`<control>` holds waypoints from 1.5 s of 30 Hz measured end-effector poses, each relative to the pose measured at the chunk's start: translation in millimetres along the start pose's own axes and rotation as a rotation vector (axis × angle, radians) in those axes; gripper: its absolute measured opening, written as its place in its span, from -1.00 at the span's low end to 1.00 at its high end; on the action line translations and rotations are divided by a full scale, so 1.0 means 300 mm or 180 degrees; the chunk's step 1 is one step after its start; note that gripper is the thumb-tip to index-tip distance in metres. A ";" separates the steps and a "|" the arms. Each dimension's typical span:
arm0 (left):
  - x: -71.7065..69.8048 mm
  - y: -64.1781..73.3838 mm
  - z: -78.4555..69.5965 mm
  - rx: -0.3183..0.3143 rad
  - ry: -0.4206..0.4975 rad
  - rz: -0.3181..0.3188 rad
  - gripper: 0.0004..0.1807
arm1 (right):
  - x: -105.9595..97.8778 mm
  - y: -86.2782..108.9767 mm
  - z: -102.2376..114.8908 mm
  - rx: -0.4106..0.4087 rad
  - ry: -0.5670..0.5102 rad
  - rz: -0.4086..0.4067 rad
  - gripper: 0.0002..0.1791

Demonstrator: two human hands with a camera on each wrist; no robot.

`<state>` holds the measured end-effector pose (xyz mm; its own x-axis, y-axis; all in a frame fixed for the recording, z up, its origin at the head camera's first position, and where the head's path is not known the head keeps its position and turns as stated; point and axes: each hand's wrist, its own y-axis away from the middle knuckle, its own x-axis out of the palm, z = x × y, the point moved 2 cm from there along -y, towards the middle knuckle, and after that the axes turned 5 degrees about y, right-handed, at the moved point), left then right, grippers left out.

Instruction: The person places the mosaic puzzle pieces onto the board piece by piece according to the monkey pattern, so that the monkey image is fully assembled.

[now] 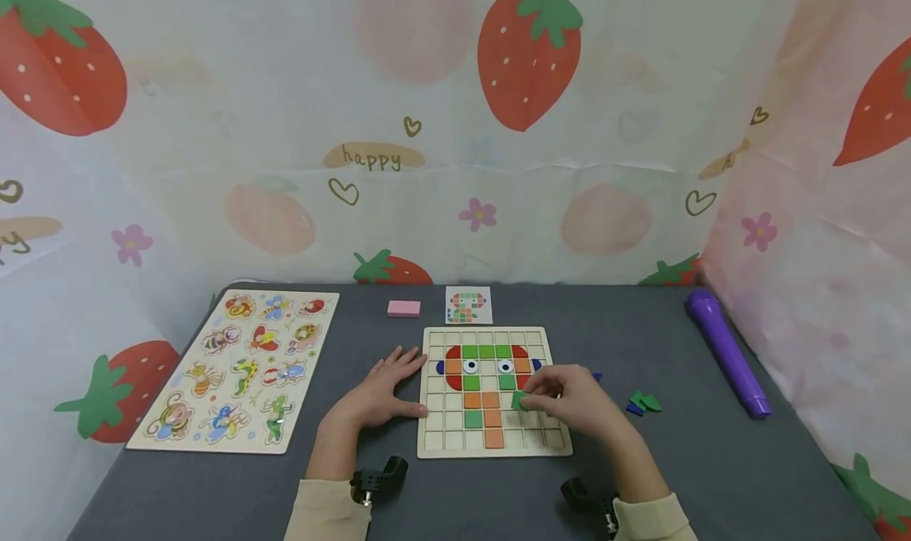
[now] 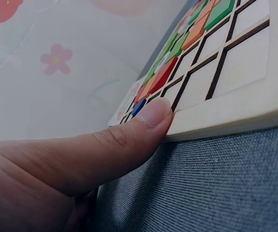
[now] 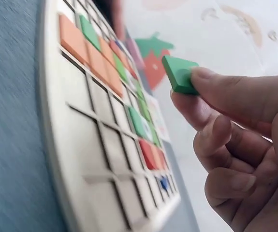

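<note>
Count: one green tile (image 3: 177, 75), pinched between thumb and finger of the right grip (image 1: 572, 402); one gridded board (image 1: 441, 440) under that tile, carrying two eye tiles (image 1: 470, 366) beyond and left of the grip; one picture card (image 1: 469, 305) farther beyond; one purple cylinder (image 1: 727, 353) well to its right; one puzzle sheet (image 1: 137, 443) showing twelve creatures, left of the left grip (image 1: 377, 395). That left grip is spread, thumb touching the board's edge. Tile appearance: plain green, flat, straight-edged (one side partly hidden by the thumb).
</note>
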<state>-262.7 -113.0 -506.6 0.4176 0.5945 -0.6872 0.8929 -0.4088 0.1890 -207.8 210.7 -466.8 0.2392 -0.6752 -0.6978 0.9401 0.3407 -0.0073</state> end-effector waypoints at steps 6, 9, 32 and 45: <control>-0.001 0.001 -0.001 -0.0027 -0.0007 0.0000 0.03 | 0.086 -0.024 0.029 -0.0156 -0.0076 0.0248 -0.91; -0.002 0.000 -0.002 -0.0029 0.0001 0.0002 0.03 | 0.125 -0.032 0.049 -0.0179 -0.0125 0.0317 -0.93; -0.003 0.001 -0.004 -0.0059 0.0018 0.0018 0.03 | 0.219 -0.043 0.107 -0.0321 0.0227 0.0446 -0.95; -0.003 0.003 -0.006 -0.0025 0.0007 0.0015 0.03 | 0.215 -0.043 0.115 -0.0286 0.0448 0.0374 -0.97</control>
<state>-262.1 -112.6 -504.6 0.4222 0.5941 -0.6847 0.8922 -0.4060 0.1978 -196.2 140.2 -486.9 0.3038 -0.5313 -0.7908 0.8808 0.4730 0.0206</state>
